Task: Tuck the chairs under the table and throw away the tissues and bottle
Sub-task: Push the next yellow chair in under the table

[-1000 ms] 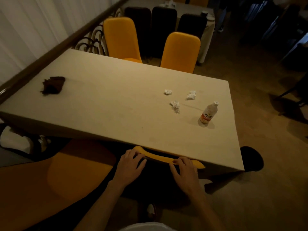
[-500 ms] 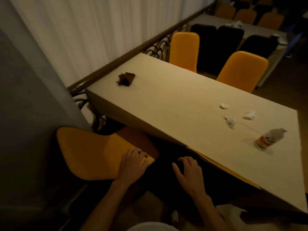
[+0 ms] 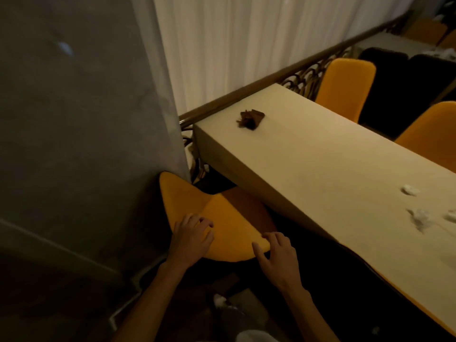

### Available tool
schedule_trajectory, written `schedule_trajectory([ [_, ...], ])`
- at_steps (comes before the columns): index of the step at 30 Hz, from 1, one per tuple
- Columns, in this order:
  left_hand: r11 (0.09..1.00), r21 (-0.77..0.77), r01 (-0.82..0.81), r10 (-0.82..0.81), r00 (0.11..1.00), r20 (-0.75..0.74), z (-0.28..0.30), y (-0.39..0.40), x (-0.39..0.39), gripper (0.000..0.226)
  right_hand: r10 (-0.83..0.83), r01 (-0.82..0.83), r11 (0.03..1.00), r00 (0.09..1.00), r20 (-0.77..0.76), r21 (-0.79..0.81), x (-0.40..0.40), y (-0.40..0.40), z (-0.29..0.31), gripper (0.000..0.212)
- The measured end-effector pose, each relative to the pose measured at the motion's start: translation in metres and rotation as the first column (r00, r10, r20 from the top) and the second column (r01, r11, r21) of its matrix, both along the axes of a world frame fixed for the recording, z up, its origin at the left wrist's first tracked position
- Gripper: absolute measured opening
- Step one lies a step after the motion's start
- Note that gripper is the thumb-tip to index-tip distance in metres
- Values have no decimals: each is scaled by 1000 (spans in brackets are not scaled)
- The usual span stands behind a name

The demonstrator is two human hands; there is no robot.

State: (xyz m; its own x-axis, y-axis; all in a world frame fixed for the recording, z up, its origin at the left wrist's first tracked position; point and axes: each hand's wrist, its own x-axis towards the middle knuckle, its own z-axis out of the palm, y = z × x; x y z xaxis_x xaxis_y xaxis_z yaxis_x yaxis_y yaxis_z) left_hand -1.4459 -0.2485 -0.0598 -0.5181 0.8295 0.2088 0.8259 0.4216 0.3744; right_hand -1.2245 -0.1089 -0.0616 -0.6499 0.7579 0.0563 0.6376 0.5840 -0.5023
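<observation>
An orange chair (image 3: 222, 218) stands pulled out at the table's near left corner, its back close to the grey wall. My left hand (image 3: 191, 239) lies on top of the chair back, fingers curled over its edge. My right hand (image 3: 276, 257) touches the back's right end with fingers spread. The beige table (image 3: 320, 169) runs off to the right. Three crumpled white tissues (image 3: 409, 190) (image 3: 420, 218) (image 3: 451, 214) lie on it near the right frame edge. The bottle is out of view.
A grey wall (image 3: 74, 144) stands right beside the chair on the left. A dark brown cloth (image 3: 250, 118) lies at the table's far left end. Two orange chairs (image 3: 345, 87) (image 3: 434, 134) stand on the far side, a railing (image 3: 271, 80) and white curtain behind.
My view swung left from the tucked chair to the other near-side chair. Both hands left the first chair's back and came onto this one. The bottle dropped out of view.
</observation>
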Motion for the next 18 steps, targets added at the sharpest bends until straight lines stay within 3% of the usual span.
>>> schedule_trajectory([
  [8,997,-33,-63,63,998,-15,-7,-9,-67,27,61,-61,998,998,-4,7,-79,4,-14,48],
  [14,994,-107,-10,8,1000,-20,-19,9,-126,32,16,-16,1000,1000,-2,-10,-141,15,-24,77],
  [18,987,-140,82,-87,996,-27,-20,17,-167,30,-48,50,996,999,26,-75,-171,14,-31,75],
])
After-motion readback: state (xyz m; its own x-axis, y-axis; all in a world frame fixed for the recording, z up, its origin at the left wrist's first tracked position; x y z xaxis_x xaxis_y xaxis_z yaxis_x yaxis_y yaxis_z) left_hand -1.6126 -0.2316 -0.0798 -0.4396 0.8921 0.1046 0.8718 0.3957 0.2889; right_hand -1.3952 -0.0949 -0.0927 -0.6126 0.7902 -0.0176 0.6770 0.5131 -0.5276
